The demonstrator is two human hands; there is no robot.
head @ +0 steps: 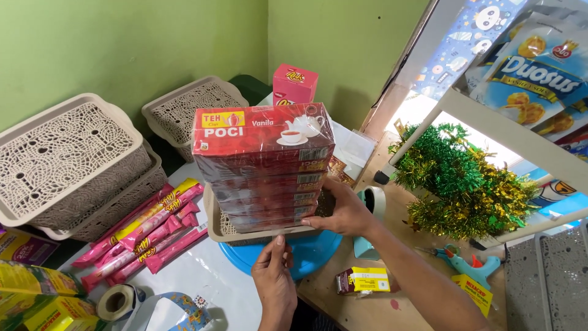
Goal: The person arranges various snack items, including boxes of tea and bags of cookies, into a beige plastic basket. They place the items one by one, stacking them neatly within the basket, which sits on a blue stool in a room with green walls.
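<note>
While the red box stack (263,168) is sitting in a beige basket (215,228) on a blue plate (306,252), we are pinching the basket's front rim with our left hand (274,277) and pressing our right hand (343,211), fingers spread, against the stack's side.

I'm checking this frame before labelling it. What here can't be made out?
Head view only:
- Inside of the beige basket: hidden by the wrapped stack of red tea boxes.
- Right hand fingertips: tucked behind the stack.
- Blue plate: mostly covered by the basket and the left hand.
- Snack bags: cut off by the top edge.
</note>
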